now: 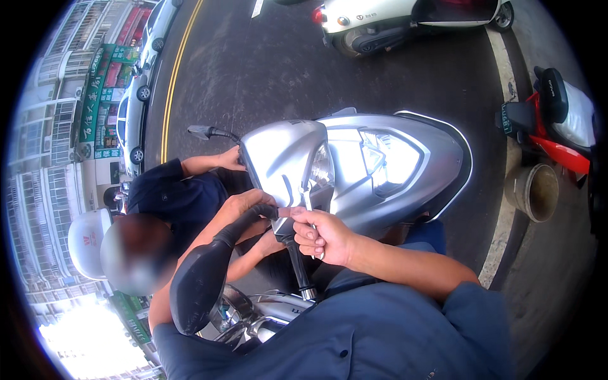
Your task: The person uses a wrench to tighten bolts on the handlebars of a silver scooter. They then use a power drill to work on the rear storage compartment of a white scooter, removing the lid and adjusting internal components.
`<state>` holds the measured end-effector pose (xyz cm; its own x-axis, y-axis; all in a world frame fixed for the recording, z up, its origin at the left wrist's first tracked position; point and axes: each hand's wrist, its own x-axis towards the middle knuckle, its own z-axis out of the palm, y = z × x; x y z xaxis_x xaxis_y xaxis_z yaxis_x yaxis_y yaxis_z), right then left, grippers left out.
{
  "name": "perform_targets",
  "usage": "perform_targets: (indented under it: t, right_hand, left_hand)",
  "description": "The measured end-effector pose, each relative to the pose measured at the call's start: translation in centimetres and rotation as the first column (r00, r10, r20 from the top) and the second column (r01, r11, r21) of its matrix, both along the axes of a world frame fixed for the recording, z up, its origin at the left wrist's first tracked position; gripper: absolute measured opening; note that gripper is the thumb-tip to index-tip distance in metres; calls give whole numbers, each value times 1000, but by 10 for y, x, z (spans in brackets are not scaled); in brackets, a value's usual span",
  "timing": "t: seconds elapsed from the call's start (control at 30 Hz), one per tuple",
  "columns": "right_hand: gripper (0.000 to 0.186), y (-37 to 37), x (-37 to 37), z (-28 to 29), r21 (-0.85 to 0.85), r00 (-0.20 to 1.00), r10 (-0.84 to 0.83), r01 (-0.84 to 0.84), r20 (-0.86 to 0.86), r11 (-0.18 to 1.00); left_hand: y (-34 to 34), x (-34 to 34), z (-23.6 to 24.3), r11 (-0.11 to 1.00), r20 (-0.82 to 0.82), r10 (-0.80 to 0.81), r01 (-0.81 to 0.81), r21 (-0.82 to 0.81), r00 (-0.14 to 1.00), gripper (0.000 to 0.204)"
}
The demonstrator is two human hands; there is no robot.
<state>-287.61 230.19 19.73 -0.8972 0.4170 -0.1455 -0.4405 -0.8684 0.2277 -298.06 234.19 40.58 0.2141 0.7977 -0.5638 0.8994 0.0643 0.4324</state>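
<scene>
My right hand [326, 237] is closed round a slim silver hand tool [309, 201]. One end of the tool rises against the scooter's front; the other shows below my fingers. My right index finger reaches left to the base of the black mirror stem [250, 217]. My left hand [244, 204] is closed round this stem, partly hidden behind it. The black mirror [197, 288] hangs toward me from the silver scooter [285, 152]. Just below, a co-worker's hand [269, 244] is near the handlebar; the co-worker's other hand [233, 158] touches the far side of the front panel.
The co-worker, in a dark shirt [171, 190], bends in from the left. A second mirror [201, 132] sticks out on the far side. Beyond stand a white scooter [405, 22], a red scooter [563, 145] and a bucket [533, 193]. Cars [130, 120] line the street's left.
</scene>
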Motion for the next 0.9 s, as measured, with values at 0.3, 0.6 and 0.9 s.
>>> perform_targets:
  t: [0.3, 0.6, 0.9]
  right_hand:
    - [37, -3, 7, 2, 51, 991, 34, -28, -131, 998]
    - [60, -11, 15, 12, 224, 988, 30, 5, -153, 975]
    - [61, -22, 13, 23, 621, 992, -71, -10, 105, 783]
  left_hand:
    - [15, -77, -51, 473, 15, 796, -607, -639, 605, 47]
    - [29, -18, -19, 540, -90, 712, -625, -564, 696, 53]
    - [45, -40, -44, 673, -213, 440, -478, -564, 872, 33]
